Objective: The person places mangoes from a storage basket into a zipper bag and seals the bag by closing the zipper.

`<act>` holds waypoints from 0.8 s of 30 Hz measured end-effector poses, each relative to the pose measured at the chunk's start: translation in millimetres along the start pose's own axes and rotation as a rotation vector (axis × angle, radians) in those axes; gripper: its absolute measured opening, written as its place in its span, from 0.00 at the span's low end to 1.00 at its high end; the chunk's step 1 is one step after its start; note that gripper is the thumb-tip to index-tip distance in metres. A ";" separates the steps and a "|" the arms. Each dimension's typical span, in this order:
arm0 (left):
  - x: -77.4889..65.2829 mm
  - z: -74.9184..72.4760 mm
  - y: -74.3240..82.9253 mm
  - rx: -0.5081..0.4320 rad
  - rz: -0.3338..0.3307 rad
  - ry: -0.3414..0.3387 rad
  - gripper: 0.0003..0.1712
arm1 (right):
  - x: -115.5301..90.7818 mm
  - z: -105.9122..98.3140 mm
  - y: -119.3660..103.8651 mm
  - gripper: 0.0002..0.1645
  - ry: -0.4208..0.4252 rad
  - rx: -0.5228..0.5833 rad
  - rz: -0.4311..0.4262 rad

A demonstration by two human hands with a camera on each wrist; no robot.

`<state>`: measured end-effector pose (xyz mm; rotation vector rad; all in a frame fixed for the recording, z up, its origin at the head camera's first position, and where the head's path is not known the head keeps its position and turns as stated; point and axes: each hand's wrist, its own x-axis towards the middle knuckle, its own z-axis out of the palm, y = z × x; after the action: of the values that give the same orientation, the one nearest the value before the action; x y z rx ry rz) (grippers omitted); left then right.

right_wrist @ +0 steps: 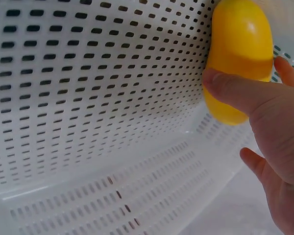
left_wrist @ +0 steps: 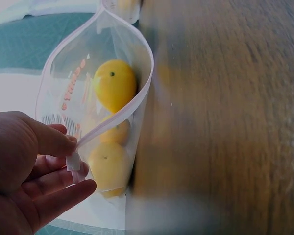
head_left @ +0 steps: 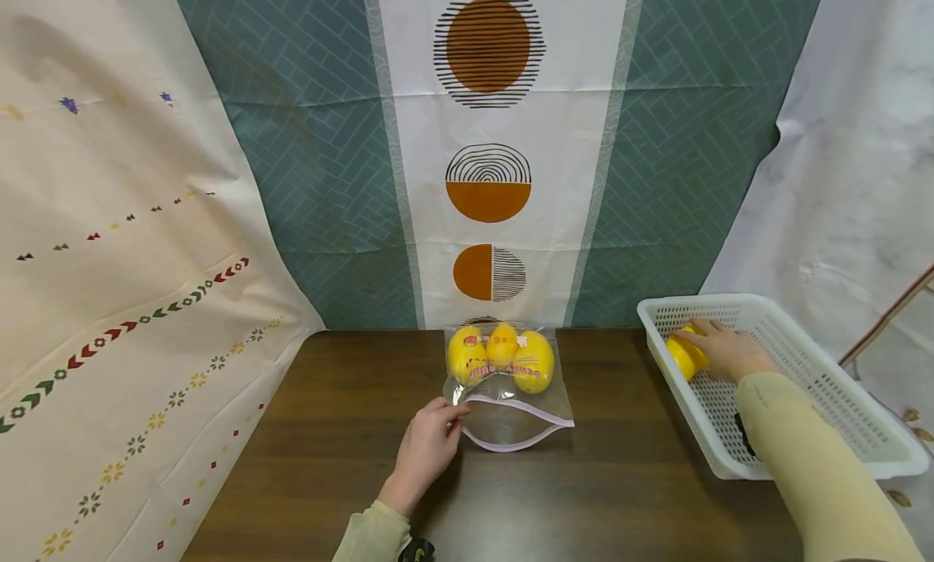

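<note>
My left hand pinches the opening edge of a clear zip bag at its left corner, by the white slider. The bag's pink-lined mouth gapes toward me. Inside it sit yellow fruits, one large on the left, a smaller one in the middle and another large one on the right. Over at the right, my right hand reaches into a white perforated basket. It grips a smooth, oblong yellow fruit, thumb on the near side, beside the basket wall.
A dark object lies in the basket, partly hidden by my right sleeve. The brown wooden table runs back to a patterned cloth. Patterned cloths also hang at the left and right. A thin copper-coloured bar slants beside the basket.
</note>
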<state>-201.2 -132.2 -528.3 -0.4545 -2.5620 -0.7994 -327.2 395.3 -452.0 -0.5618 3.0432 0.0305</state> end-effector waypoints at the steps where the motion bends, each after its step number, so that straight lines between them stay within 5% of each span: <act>1: 0.0 0.1 -0.1 -0.002 -0.001 -0.002 0.11 | -0.2 0.4 -0.4 0.54 0.001 -0.002 0.004; 9: 1.0 1.0 -0.6 -0.008 0.001 -0.009 0.11 | -1.5 2.0 -2.0 0.44 -0.011 0.038 0.039; 24: 1.8 0.9 -0.3 -0.014 0.030 -0.004 0.11 | -6.6 7.7 -0.6 0.43 -0.005 0.177 0.099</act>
<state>-203.1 -131.6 -528.3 -0.4978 -2.5485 -0.8070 -320.4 397.3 -459.4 -0.3977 3.0243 -0.2311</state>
